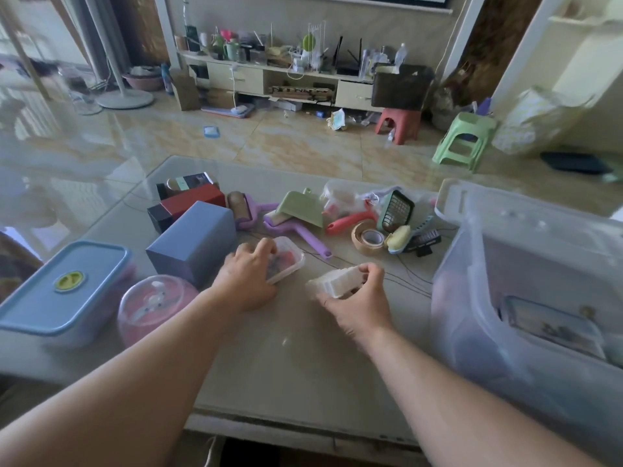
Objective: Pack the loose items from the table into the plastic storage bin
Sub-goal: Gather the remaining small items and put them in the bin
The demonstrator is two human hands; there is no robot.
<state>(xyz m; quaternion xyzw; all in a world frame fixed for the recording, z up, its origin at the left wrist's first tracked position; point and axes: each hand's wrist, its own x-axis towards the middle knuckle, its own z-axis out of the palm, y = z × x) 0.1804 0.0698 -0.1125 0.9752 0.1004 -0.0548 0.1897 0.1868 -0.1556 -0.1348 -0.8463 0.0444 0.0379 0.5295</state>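
My left hand grips a small clear plastic box with reddish and dark contents, resting on the table. My right hand holds a small white ribbed block just above the tabletop. The clear plastic storage bin stands at the table's right end, with a flat clear case lying inside it. Loose items lie across the far part of the table.
On the left sit a blue-lidded container, a pink round jar and a blue box. Further back lie red and black boxes, purple rollers, a green dustpan, a tape roll and a green grater.
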